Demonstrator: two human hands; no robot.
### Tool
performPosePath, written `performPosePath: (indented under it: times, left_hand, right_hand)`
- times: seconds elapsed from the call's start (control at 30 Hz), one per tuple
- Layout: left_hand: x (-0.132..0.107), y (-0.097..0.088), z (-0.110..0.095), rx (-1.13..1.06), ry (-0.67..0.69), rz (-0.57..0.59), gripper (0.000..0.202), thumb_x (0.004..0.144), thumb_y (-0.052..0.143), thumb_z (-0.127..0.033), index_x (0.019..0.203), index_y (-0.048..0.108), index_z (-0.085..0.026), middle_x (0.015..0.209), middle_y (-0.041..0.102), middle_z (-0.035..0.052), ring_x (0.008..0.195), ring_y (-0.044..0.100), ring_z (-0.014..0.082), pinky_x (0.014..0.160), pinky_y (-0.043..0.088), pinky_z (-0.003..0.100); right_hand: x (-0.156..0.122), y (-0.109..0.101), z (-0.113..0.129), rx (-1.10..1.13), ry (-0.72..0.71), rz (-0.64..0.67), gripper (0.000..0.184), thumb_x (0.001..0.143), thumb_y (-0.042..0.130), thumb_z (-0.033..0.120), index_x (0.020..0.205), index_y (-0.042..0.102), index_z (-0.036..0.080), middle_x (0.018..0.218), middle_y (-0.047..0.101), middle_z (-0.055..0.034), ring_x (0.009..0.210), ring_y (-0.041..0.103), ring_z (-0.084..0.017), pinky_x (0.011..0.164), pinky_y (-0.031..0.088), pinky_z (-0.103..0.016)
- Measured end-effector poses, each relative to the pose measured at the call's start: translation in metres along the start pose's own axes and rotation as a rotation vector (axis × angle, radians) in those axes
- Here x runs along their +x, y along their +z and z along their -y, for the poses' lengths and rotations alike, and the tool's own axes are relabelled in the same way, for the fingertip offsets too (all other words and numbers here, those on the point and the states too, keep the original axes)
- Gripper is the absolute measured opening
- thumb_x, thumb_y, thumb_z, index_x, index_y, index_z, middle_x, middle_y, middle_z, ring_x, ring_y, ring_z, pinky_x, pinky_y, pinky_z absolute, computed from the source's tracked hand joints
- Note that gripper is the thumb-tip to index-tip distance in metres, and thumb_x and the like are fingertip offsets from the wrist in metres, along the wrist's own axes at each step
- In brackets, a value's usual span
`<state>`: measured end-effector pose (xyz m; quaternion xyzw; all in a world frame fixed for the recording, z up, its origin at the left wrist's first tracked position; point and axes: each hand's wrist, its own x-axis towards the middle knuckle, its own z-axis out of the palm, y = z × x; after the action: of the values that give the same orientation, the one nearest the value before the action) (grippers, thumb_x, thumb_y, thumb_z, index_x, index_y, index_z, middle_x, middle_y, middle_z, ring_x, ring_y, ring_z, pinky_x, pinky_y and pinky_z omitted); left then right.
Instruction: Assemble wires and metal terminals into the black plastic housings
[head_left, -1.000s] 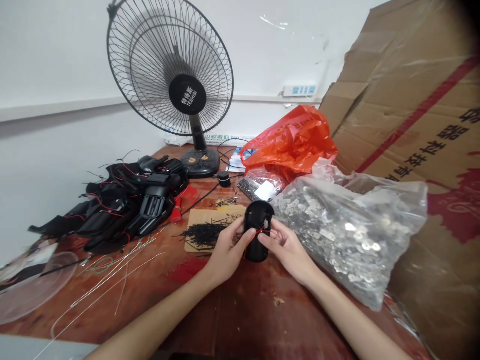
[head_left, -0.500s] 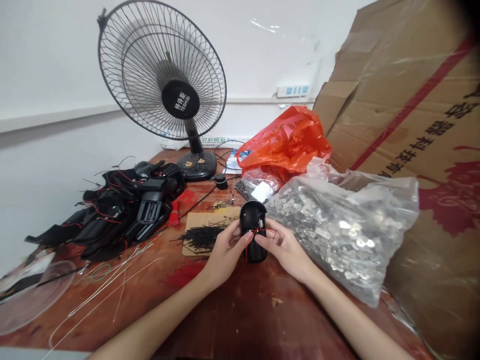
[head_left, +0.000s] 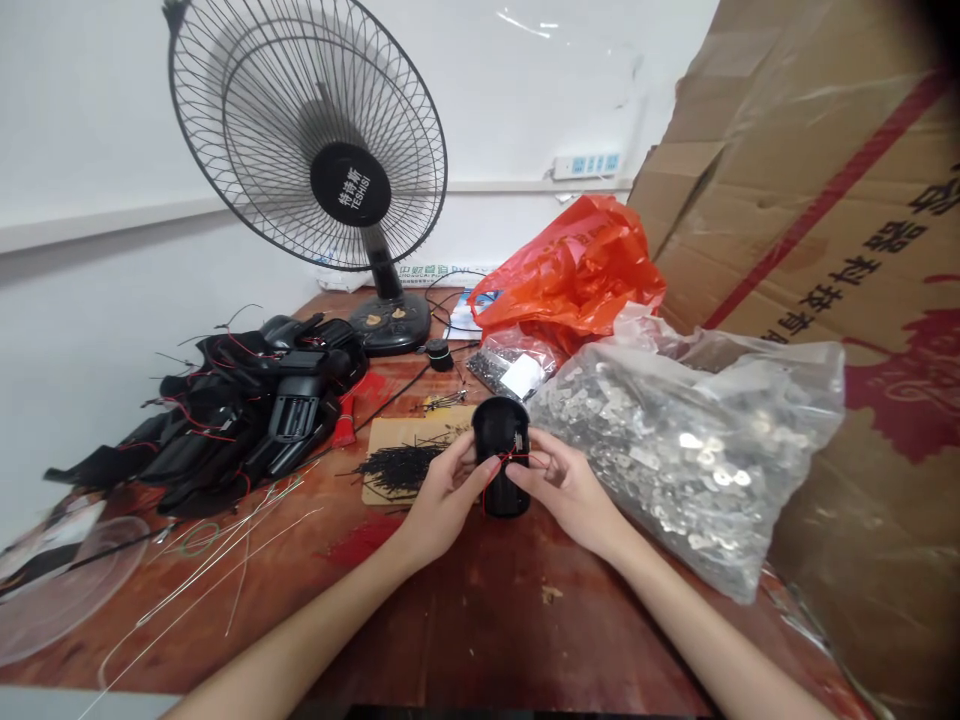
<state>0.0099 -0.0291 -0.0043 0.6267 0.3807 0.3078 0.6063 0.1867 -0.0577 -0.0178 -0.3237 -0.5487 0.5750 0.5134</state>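
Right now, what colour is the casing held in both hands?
The casing is black, seen best in the head view.

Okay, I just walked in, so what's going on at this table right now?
A person is holding a rounded black plastic housing in front of them, left hand on one side and right hand on the other. Both thumbs are close together by the thin red wire on it. To the left lies a pile of black plastic parts with red wires; to the right sits a clear plastic bag of flat silver metal pieces.
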Motion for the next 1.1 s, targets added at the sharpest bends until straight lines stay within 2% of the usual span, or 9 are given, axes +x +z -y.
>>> performPosePath:
  times: [0.3, 0.4, 0.57, 0.67, 0.77, 0.83, 0.97, 1.03, 1.1]
  left_hand:
    - [0.001, 0.000, 0.002, -0.057, 0.006, 0.020, 0.078, 0.082, 0.048, -0.050, 0.146, 0.028, -0.010, 0.141, 0.033, 0.0147, 0.119, 0.054, 0.0000, 0.106, 0.047, 0.006]
    - [0.001, -0.001, 0.003, -0.043, -0.037, 0.012, 0.080, 0.081, 0.050, -0.052, 0.147, 0.026, -0.014, 0.143, 0.032, 0.0131, 0.121, 0.054, 0.0015, 0.106, 0.048, 0.006]
    - [0.002, 0.000, 0.003, -0.029, -0.046, -0.015, 0.076, 0.082, 0.047, -0.056, 0.147, 0.030, -0.019, 0.147, 0.025, 0.0084, 0.133, 0.046, 0.0018, 0.113, 0.044, 0.004]
    - [0.001, 0.003, 0.002, -0.044, -0.052, 0.045, 0.076, 0.082, 0.047, -0.055, 0.148, 0.025, -0.025, 0.150, 0.019, 0.0070, 0.137, 0.043, 0.0026, 0.115, 0.045, 0.006]
    - [0.000, 0.005, 0.001, -0.055, -0.063, 0.146, 0.089, 0.074, 0.062, -0.048, 0.147, 0.015, -0.031, 0.151, 0.017, 0.0073, 0.136, 0.044, 0.0047, 0.109, 0.049, 0.009]
    - [0.000, 0.005, 0.001, -0.056, -0.067, 0.171, 0.095, 0.070, 0.067, -0.043, 0.146, 0.012, -0.033, 0.150, 0.019, 0.0067, 0.135, 0.045, 0.0045, 0.107, 0.050, 0.008]
    - [-0.001, 0.004, -0.001, -0.063, -0.062, 0.134, 0.093, 0.065, 0.071, -0.037, 0.141, 0.020, -0.027, 0.148, 0.024, 0.0072, 0.134, 0.046, 0.0031, 0.107, 0.048, 0.003]
    - [-0.003, 0.003, -0.003, -0.087, -0.074, 0.115, 0.089, 0.065, 0.071, -0.036, 0.139, 0.023, -0.024, 0.146, 0.027, 0.0083, 0.131, 0.047, 0.0041, 0.106, 0.048, 0.005]
    - [-0.005, 0.002, -0.005, -0.161, -0.092, 0.132, 0.088, 0.067, 0.068, -0.036, 0.141, 0.021, -0.024, 0.145, 0.029, 0.0100, 0.128, 0.050, 0.0064, 0.105, 0.050, 0.010]
  right_hand:
    - [-0.002, 0.000, 0.005, -0.065, 0.035, -0.033, 0.043, 0.091, 0.063, 0.033, 0.130, 0.053, 0.019, 0.106, 0.068, -0.0063, 0.091, 0.064, -0.016, 0.080, 0.048, -0.027]
    - [-0.001, 0.000, 0.006, -0.083, 0.029, -0.061, 0.040, 0.090, 0.063, 0.034, 0.126, 0.057, 0.017, 0.099, 0.068, -0.0054, 0.092, 0.063, -0.016, 0.083, 0.048, -0.028]
    - [0.002, 0.000, 0.002, -0.065, 0.031, -0.173, 0.040, 0.087, 0.067, 0.036, 0.119, 0.059, 0.015, 0.102, 0.068, -0.0075, 0.091, 0.064, -0.017, 0.083, 0.050, -0.029]
    - [0.002, 0.001, -0.001, -0.063, 0.050, -0.240, 0.044, 0.085, 0.069, 0.038, 0.120, 0.057, 0.015, 0.087, 0.066, -0.0048, 0.080, 0.064, -0.016, 0.074, 0.050, -0.028]
    - [0.000, 0.004, 0.001, -0.123, 0.026, -0.263, 0.046, 0.085, 0.069, 0.037, 0.124, 0.055, 0.019, 0.074, 0.060, 0.0007, 0.069, 0.060, -0.012, 0.065, 0.046, -0.023]
    - [-0.002, 0.006, 0.006, -0.198, -0.025, -0.219, 0.047, 0.086, 0.069, 0.034, 0.129, 0.054, 0.022, 0.076, 0.061, 0.0010, 0.075, 0.062, -0.013, 0.072, 0.048, -0.024]
    - [-0.006, 0.008, 0.013, -0.347, -0.093, -0.067, 0.051, 0.090, 0.063, 0.032, 0.140, 0.049, 0.026, 0.108, 0.067, -0.0052, 0.109, 0.061, -0.020, 0.102, 0.042, -0.037]
    - [-0.009, 0.007, 0.012, -0.388, -0.083, -0.046, 0.049, 0.093, 0.060, 0.033, 0.140, 0.049, 0.028, 0.116, 0.065, -0.0064, 0.114, 0.059, -0.022, 0.105, 0.039, -0.041]
    - [-0.010, 0.007, 0.010, -0.398, -0.103, -0.098, 0.039, 0.094, 0.057, 0.034, 0.133, 0.055, 0.027, 0.112, 0.067, -0.0059, 0.111, 0.061, -0.021, 0.104, 0.039, -0.041]
